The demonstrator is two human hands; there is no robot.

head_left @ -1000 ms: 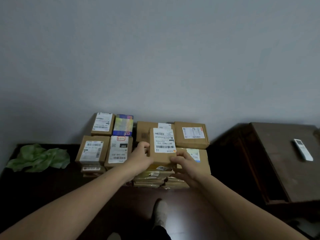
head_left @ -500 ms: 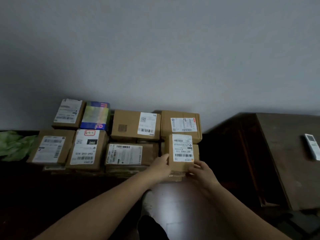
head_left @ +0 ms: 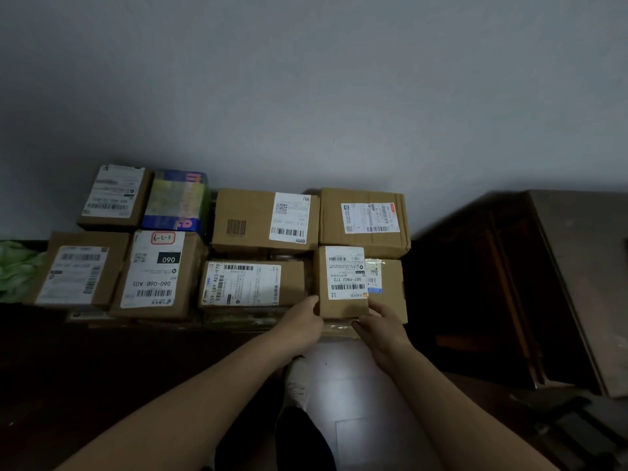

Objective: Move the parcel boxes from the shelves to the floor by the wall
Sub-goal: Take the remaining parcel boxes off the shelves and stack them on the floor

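Now the small labelled box (head_left: 343, 283) sits in the front row of the stack at the floor's (head_left: 356, 385) wall edge. The left hand (head_left: 302, 321) grips its lower left side and the right hand (head_left: 382, 326) grips its lower right corner. It overlaps a stickered box (head_left: 390, 287), with a long-label box (head_left: 251, 283) just left and larger cartons (head_left: 265, 220) behind. The flat packets (head_left: 339, 330) underneath are dim and mostly hidden.

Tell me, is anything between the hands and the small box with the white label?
Nothing visible. The left hand and the right hand both hold the small box by its near corners, atop the stacked boxes.
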